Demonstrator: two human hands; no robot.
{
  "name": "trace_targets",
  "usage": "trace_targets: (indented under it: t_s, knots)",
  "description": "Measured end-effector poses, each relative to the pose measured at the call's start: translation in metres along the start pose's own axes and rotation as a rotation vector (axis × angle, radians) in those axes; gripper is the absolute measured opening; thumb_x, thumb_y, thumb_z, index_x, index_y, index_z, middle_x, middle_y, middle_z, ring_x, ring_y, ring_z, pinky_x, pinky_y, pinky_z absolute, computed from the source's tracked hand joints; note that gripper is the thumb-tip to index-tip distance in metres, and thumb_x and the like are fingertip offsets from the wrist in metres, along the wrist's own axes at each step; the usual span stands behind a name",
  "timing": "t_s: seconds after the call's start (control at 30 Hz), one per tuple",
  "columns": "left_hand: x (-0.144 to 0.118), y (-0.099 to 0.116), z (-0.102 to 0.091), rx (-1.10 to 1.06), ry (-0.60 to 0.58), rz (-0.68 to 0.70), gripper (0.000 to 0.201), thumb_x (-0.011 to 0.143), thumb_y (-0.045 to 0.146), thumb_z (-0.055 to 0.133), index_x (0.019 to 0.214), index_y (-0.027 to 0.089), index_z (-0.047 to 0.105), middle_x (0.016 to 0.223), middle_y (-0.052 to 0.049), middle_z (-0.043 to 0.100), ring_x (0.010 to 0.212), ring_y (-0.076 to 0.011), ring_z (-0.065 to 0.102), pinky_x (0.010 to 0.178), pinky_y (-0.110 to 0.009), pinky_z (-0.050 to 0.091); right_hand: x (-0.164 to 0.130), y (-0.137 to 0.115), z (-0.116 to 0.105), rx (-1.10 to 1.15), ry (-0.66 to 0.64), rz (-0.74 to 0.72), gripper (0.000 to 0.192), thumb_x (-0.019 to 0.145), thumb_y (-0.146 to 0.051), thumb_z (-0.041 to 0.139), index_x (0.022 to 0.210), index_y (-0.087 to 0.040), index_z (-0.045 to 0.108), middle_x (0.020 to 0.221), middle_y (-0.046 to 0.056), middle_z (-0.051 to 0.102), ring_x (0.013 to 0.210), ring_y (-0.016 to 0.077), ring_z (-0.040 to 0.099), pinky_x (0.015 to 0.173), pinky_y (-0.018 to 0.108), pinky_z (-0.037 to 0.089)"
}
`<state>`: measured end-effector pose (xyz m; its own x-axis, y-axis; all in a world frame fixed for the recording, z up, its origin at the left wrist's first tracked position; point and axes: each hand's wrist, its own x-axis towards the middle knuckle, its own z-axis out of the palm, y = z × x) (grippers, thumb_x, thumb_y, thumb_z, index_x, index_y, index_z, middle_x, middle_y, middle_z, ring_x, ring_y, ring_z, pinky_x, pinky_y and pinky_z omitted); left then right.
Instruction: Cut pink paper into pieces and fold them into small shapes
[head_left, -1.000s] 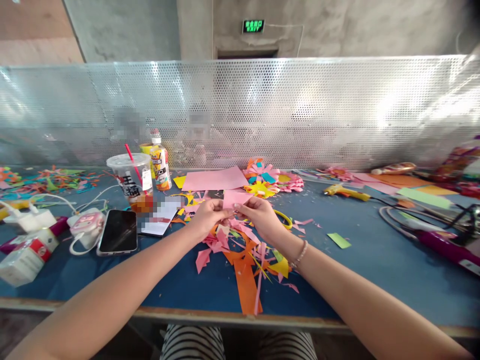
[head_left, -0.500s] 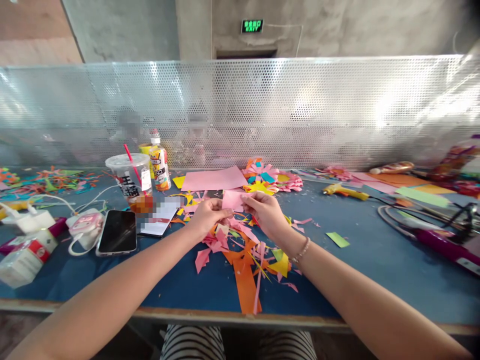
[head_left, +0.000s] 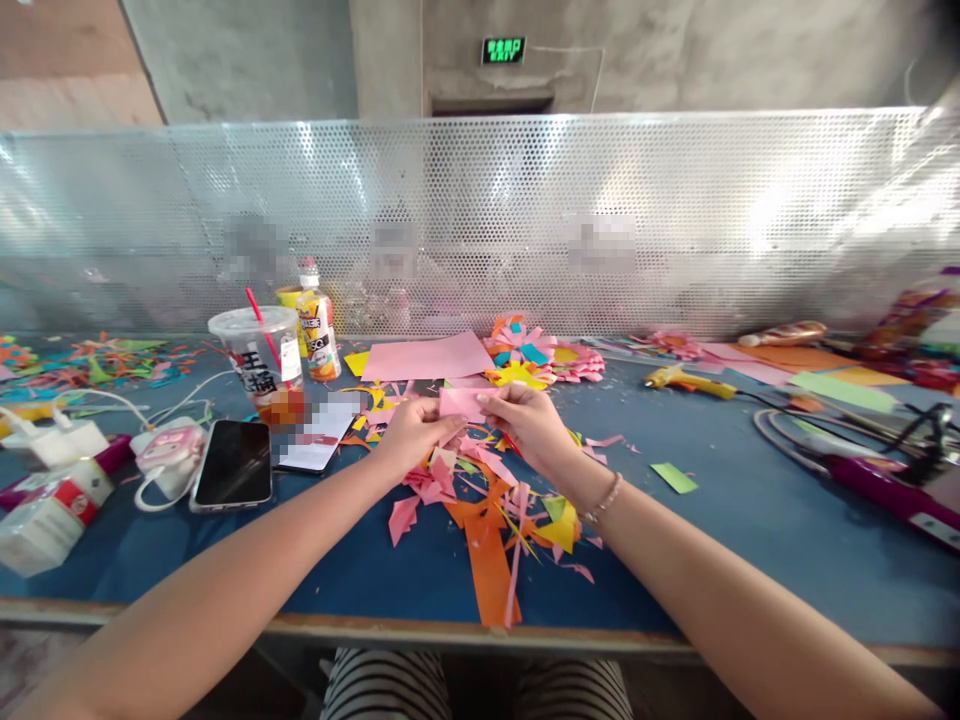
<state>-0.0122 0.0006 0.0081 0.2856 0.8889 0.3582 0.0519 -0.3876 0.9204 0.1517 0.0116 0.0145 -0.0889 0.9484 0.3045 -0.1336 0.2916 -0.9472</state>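
Note:
A small piece of pink paper [head_left: 460, 403] is held up between my two hands, above a pile of scraps. My left hand [head_left: 415, 435] pinches its left edge between thumb and fingers. At the right edge, my right hand [head_left: 525, 425] grips it the same way. Under and around the hands lie pink scraps [head_left: 433, 484], yellow cuttings and an orange paper strip [head_left: 491, 560]. Just beyond them is a larger pink sheet [head_left: 427, 357], beside paper flowers [head_left: 536, 350] in pink, yellow and blue.
To the left are a plastic cup [head_left: 259, 365] with a red straw, a drink bottle [head_left: 318, 330], a phone [head_left: 232, 463] and chargers with cables [head_left: 169, 450]. A yellow glue gun [head_left: 686, 381] lies at right, near a green paper piece [head_left: 673, 477]. A perforated metal screen [head_left: 480, 190] stands behind.
The pink paper piece now looks lower and flatter, as if bent or tilted between the fingers. Both hands have barely moved.

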Motion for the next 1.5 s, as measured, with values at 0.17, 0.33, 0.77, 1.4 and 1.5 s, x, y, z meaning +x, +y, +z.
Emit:
trace_targets:
  t_s: [0.17,0.33,0.77,1.4,1.5]
  knots:
    - [0.0,0.001,-0.001,-0.028,-0.014,-0.035,0.024,0.068,0.034,0.06,0.058,0.013,0.056,0.053,0.0,0.055,0.051,-0.0104,0.052,0.053,-0.024,0.04,0.0,-0.003,0.001,0.063,-0.021,0.021,0.026,0.057,-0.033,0.072,0.054,-0.017,0.052,0.053,-0.003,0.052,0.051,0.0071,0.049,0.052,0.022,0.04]
    - [0.0,0.0,-0.001,-0.058,-0.008,-0.048,0.026,0.067,0.035,0.061,0.057,0.012,0.055,0.052,0.0,0.055,0.052,-0.0112,0.053,0.055,-0.025,0.043,-0.001,-0.007,0.001,0.146,-0.037,0.055,0.019,0.059,-0.032,0.071,0.063,-0.016,0.062,0.061,-0.002,0.057,0.059,0.0077,0.054,0.063,0.023,0.046]
    - [0.0,0.001,0.0,-0.047,-0.009,-0.04,0.023,0.067,0.033,0.062,0.058,0.012,0.056,0.053,-0.001,0.056,0.054,-0.0113,0.053,0.054,-0.024,0.042,-0.002,-0.009,0.002,0.132,0.018,0.048,0.022,0.056,-0.029,0.072,0.053,-0.016,0.054,0.055,-0.003,0.054,0.054,0.0081,0.053,0.059,0.024,0.045]
    - [0.002,-0.005,-0.003,0.003,-0.018,-0.048,0.025,0.067,0.036,0.061,0.067,0.01,0.061,0.056,-0.002,0.058,0.052,-0.0116,0.052,0.052,-0.024,0.041,0.0,-0.011,0.0,0.15,-0.073,0.051,0.016,0.058,-0.027,0.071,0.071,-0.018,0.066,0.07,-0.001,0.063,0.062,0.0079,0.056,0.069,0.025,0.047]
    - [0.002,-0.004,-0.002,-0.007,-0.028,-0.055,0.026,0.067,0.036,0.061,0.07,0.01,0.063,0.057,-0.002,0.058,0.053,-0.0116,0.052,0.052,-0.024,0.041,0.0,-0.01,0.0,0.158,-0.059,0.046,0.02,0.059,-0.026,0.07,0.078,-0.019,0.067,0.078,0.001,0.064,0.066,0.0081,0.057,0.07,0.025,0.048]
